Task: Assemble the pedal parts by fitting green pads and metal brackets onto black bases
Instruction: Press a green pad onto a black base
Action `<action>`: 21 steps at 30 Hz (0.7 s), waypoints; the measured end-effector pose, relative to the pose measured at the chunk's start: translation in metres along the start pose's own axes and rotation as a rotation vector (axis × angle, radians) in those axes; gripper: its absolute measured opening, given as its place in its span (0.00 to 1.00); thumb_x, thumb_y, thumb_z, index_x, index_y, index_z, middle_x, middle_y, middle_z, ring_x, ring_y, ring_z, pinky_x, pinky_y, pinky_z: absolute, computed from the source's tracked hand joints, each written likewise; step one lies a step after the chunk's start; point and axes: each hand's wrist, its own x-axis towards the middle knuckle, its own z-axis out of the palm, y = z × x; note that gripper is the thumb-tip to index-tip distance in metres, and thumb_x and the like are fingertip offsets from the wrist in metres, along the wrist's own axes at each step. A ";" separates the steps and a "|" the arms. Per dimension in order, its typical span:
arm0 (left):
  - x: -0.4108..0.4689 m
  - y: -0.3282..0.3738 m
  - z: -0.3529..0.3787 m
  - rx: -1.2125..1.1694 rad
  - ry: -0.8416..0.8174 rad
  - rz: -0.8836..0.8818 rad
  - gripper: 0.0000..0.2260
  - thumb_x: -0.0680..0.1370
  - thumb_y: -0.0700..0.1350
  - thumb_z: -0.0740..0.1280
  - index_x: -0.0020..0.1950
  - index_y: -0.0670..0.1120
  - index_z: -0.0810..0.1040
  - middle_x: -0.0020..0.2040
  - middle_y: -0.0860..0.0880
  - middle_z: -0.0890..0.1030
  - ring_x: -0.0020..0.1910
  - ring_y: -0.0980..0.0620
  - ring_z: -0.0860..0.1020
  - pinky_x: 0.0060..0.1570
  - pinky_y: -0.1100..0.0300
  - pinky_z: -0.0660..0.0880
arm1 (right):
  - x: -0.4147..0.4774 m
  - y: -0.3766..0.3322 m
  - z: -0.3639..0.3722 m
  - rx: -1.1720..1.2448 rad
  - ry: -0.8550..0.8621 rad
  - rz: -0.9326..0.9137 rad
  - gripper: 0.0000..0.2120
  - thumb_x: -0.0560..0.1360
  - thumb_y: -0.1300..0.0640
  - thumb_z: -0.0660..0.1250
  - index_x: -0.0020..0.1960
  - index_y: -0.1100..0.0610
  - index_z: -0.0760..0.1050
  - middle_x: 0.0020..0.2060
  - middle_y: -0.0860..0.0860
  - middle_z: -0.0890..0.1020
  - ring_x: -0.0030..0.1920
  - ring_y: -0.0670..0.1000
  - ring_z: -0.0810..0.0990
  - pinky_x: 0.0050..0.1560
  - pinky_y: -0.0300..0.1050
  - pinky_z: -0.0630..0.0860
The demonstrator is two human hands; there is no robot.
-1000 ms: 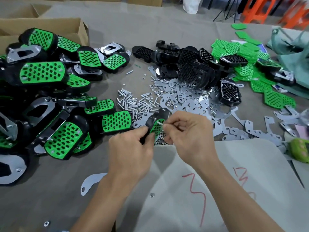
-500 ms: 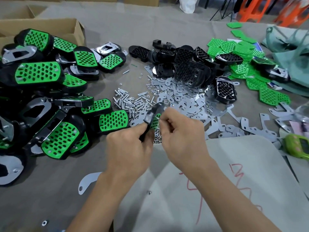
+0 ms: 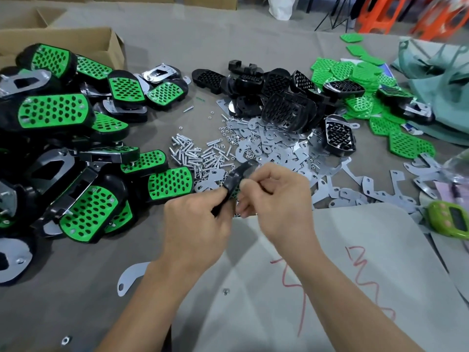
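My left hand [image 3: 195, 224] grips a black pedal base [image 3: 237, 177] with a green pad in it, held on edge above the table. My right hand [image 3: 276, 201] has its fingers curled against the upper side of that pedal; what they pinch is hidden. Beyond the hands lie silver screws [image 3: 200, 154], flat metal brackets [image 3: 276, 146], bare black bases [image 3: 279, 102] and loose green pads [image 3: 355, 74]. Finished pedals with green pads [image 3: 53, 110] are heaped at the left.
A cardboard box [image 3: 76, 39] stands at the back left. A green handheld counter [image 3: 449, 219] lies at the right edge. One loose bracket [image 3: 129, 275] and a nut [image 3: 225, 290] lie near my forearms. A grey sheet with red marks [image 3: 330, 288] covers the near right.
The pedal has turned from showing its green face to standing nearly on edge. My right hand's fingers have closed in tighter against it.
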 end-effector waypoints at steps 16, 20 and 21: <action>-0.004 -0.008 0.022 -0.850 -0.175 -0.502 0.07 0.72 0.41 0.74 0.38 0.38 0.84 0.33 0.40 0.79 0.35 0.48 0.75 0.39 0.53 0.73 | 0.023 0.010 -0.010 -0.198 -0.086 0.066 0.14 0.68 0.43 0.72 0.40 0.55 0.81 0.33 0.51 0.82 0.36 0.55 0.79 0.40 0.53 0.76; -0.005 -0.012 0.017 -0.994 -0.200 -0.708 0.10 0.78 0.36 0.70 0.43 0.46 0.89 0.45 0.41 0.88 0.42 0.48 0.87 0.39 0.59 0.82 | 0.037 0.013 -0.010 -0.274 -0.094 0.127 0.20 0.75 0.43 0.65 0.43 0.61 0.79 0.33 0.54 0.81 0.35 0.56 0.78 0.45 0.61 0.78; -0.005 -0.014 0.014 -1.030 -0.181 -0.766 0.11 0.79 0.36 0.69 0.42 0.46 0.89 0.45 0.41 0.88 0.42 0.48 0.87 0.38 0.59 0.82 | 0.044 0.014 -0.013 -0.339 -0.050 0.125 0.20 0.77 0.44 0.64 0.44 0.62 0.79 0.34 0.55 0.81 0.35 0.59 0.79 0.43 0.62 0.80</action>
